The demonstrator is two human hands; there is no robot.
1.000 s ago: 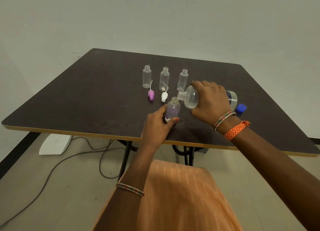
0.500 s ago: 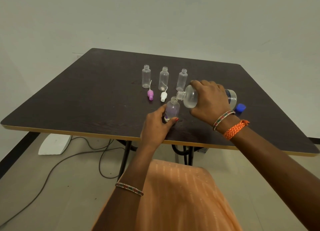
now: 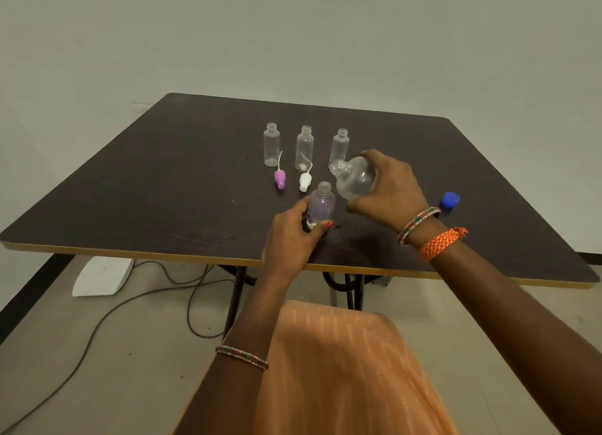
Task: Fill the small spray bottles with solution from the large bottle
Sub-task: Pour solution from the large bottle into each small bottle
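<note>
The worktop [image 3: 163, 180] is a dark, wood-grained slab with a pale yellow edge band, reaching out beyond both hands.

The large bottle [image 3: 353, 179] is clear, round-shouldered plastic with a threaded neck. The right hand [image 3: 389, 187] wraps round its body from the far side, fingers curled over the top and thumb beneath. Its long axis lies tilted, with the open mouth pointing away from that hand, up and towards the left, above and just beside the small bottle held by the other hand. The neck is not over that bottle's opening.

The left hand [image 3: 290, 236] grips the lower part of a small spray bottle [image 3: 321, 205] between thumb and fingers. This bottle stands upright on the worktop with its open mouth upward. It is clear plastic with a violet tint and a printed label low on its side.

Beyond the left hand, three more small bottles [image 3: 304, 148] stand upright in a row, clear, cylindrical and uncapped.

Between that row and the left hand lie two spray tops on their sides, a purple spray top [image 3: 280, 179] and a white spray top [image 3: 305, 181], each with a thin tube pointing away.

To the right of the right hand's wrist, a blue cap [image 3: 450, 200] sits on the worktop.
</note>
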